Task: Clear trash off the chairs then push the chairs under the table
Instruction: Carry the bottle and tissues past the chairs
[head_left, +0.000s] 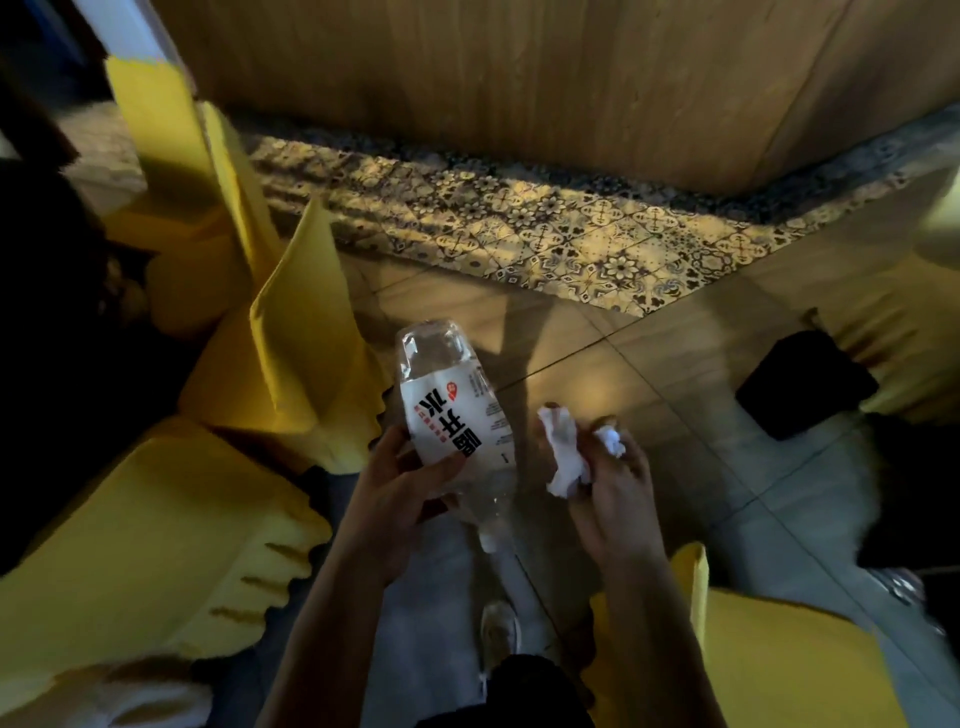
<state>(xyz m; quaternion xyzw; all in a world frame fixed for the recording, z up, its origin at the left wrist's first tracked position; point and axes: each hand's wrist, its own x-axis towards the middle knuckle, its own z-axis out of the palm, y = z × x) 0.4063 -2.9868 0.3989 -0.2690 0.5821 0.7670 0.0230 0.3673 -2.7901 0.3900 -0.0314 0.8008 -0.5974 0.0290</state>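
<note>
My left hand (400, 488) grips a clear plastic bottle (457, 410) with a white label, held upside down over the floor, cap end pointing toward me. My right hand (608, 488) is closed around crumpled white tissue (569, 452), with a second small wad (613, 439) between the fingers. Yellow cushioned chairs stand at the left (291, 348) and lower left (145, 540), and another yellow chair (779, 654) is at the lower right.
A wooden wall (519, 78) with a patterned tile strip (545, 223) at its base runs across the top. A black object (805, 384) rests on a yellow seat (893, 338) at the right. Tiled floor (649, 364) lies between the chairs. My shoe (498, 634) shows below.
</note>
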